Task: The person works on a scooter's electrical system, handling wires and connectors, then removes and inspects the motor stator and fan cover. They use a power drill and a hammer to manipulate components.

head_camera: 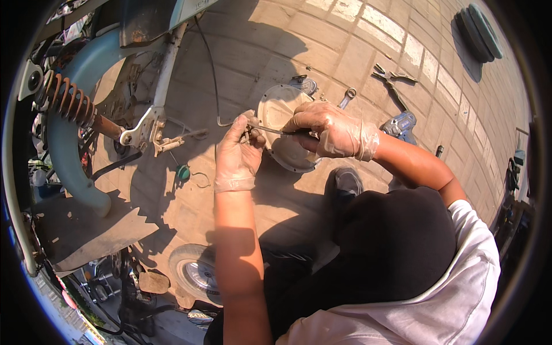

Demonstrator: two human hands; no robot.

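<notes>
A thin dark cable hangs from the vehicle's underside, bends beside my left hand, and runs across to my right hand. Both hands wear thin clear gloves. The left one pinches the cable between thumb and fingers. With its fingertips, the right hand grips the cable's other stretch; something dark under those fingers is mostly hidden. Below and between the hands lies a round, light metal cover with holes along its rim, resting on the paving and partly covered by my right hand.
Left stands a vehicle with a rusty coil-spring shock absorber and pale blue fender. On the paving lie pliers, a wrench, a blue cordless power tool and a green round part. A wheel sits below.
</notes>
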